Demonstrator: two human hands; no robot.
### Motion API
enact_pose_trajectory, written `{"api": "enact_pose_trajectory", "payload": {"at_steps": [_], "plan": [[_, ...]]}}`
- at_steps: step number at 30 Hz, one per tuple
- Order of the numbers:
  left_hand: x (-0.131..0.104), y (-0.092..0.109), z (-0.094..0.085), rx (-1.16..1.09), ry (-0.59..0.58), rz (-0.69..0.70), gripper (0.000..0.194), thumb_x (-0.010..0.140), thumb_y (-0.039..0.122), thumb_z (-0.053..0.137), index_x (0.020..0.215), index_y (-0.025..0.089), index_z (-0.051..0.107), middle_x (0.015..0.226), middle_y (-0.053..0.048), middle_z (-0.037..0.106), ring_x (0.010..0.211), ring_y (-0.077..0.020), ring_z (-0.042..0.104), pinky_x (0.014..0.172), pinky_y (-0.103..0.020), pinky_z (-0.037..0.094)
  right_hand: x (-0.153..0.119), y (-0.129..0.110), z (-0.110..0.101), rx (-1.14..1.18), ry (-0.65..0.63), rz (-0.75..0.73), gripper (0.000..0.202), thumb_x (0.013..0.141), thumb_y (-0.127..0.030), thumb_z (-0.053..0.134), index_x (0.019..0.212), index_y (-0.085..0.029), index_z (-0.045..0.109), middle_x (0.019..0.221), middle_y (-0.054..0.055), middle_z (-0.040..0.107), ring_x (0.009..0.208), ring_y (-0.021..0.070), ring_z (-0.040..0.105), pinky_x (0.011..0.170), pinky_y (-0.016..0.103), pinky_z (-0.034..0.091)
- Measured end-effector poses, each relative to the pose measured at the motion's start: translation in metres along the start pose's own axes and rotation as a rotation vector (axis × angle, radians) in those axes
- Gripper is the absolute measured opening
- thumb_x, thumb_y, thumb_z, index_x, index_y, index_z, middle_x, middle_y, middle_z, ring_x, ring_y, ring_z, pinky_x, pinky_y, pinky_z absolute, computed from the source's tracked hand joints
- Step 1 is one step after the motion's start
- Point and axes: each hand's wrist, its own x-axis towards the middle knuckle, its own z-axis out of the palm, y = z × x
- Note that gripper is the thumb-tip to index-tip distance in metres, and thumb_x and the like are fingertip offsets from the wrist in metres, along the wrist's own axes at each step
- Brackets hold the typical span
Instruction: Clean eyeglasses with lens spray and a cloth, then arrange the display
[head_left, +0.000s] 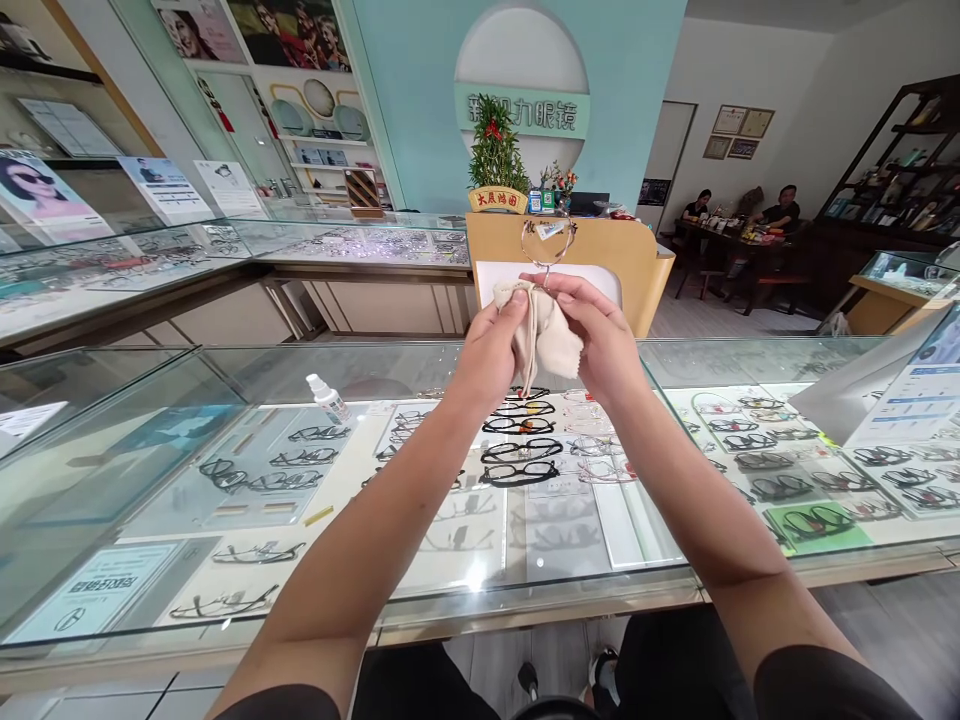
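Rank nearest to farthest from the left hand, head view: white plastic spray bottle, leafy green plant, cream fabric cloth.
1. Cream cloth: in left hand
2. Spray bottle: left, on glass counter
3. Green plant: far ahead, on desk

This is an optician's shop. The sign (561,114) on the wall behind and above the desk (646,275) ends in 眼镜, the characters for "glasses". On the near side of the desk runs a glass case (442,621), with many glasses (520,472) set out in rows inside. Left of the desk, another case (367,306) holds more pairs, and well left of the desk a card (46,195) pictures a face in sunglasses. A printed board (919,382) stands on the near case, right of the desk. Two QR cards (548,201) stand on the desk itself, and framed papers (742,131) hang on the wall to its right.
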Motion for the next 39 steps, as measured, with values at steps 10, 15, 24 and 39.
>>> {"api": "enact_pose_trajectory", "payload": {"at_steps": [10, 15, 24, 39], "plan": [[-0.004, 0.002, 0.007, 0.047, -0.008, 0.024, 0.055, 0.081, 0.073, 0.091, 0.101, 0.022, 0.082, 0.087, -0.002, 0.077, 0.092, -0.0190, 0.076, 0.080, -0.031, 0.059, 0.003, 0.008, -0.007, -0.116, 0.045, -0.058, 0.033, 0.088, -0.063, 0.087, 0.094, -0.031, 0.082, 0.116, 0.003, 0.083, 0.120, 0.0245, 0.074, 0.113, 0.042, 0.057], [-0.001, 0.003, 0.004, 0.013, -0.018, -0.017, 0.057, 0.075, 0.071, 0.096, 0.096, 0.020, 0.082, 0.081, -0.002, 0.077, 0.083, -0.0182, 0.075, 0.073, -0.029, 0.057, -0.001, -0.002, -0.001, -0.131, 0.079, -0.125, 0.025, 0.087, -0.055, 0.091, 0.090, -0.031, 0.085, 0.111, 0.003, 0.085, 0.120, 0.0258, 0.074, 0.114, 0.044, 0.057], [-0.005, 0.007, -0.004, 0.129, -0.158, -0.046, 0.056, 0.075, 0.062, 0.100, 0.103, 0.019, 0.079, 0.090, -0.003, 0.078, 0.077, -0.0162, 0.068, 0.071, -0.028, 0.053, 0.000, -0.001, -0.004, -0.122, 0.215, -0.044, 0.021, 0.086, -0.047, 0.089, 0.091, -0.027, 0.086, 0.109, 0.004, 0.086, 0.108, 0.0235, 0.076, 0.101, 0.041, 0.062], [-0.003, 0.001, -0.005, 0.320, 0.037, 0.105, 0.063, 0.085, 0.081, 0.083, 0.087, 0.018, 0.079, 0.077, -0.002, 0.071, 0.072, -0.0145, 0.060, 0.067, -0.028, 0.047, 0.003, 0.002, -0.003, -0.128, 0.171, -0.065, 0.020, 0.083, -0.043, 0.091, 0.081, -0.026, 0.081, 0.099, 0.001, 0.084, 0.096, 0.0202, 0.073, 0.094, 0.038, 0.060]]}}
